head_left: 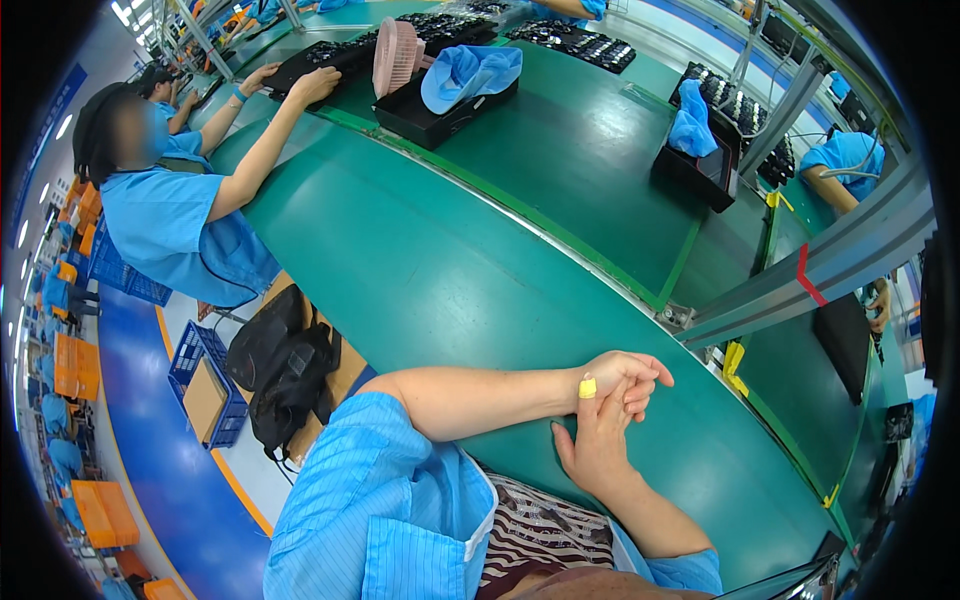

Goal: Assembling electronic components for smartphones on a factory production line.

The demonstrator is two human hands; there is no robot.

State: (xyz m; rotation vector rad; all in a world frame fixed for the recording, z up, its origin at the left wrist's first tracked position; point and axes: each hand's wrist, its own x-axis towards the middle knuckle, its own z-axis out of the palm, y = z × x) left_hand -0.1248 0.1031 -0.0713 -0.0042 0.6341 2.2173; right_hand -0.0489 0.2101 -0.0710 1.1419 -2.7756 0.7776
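My left hand (630,372) and my right hand (600,450) touch each other above the green worktable (450,290), close to its near edge. The left one is turned partly upward, its fingers loosely bent and apart, with no object in it. Across its wrist and palm lie the right hand's outstretched fingers, while the right thumb stands off to the side. A yellow wrap (588,387) goes round one right fingertip. Some left fingers are partly hidden where the hands overlap.
Ahead, a black box (430,125) bears a blue cap (470,75) beside a pink fan (397,58). Another black box (715,180) holds blue cloth. A metal post (830,270) rises at right. A co-worker (170,210) reaches over the table at left, near black bags (285,360).
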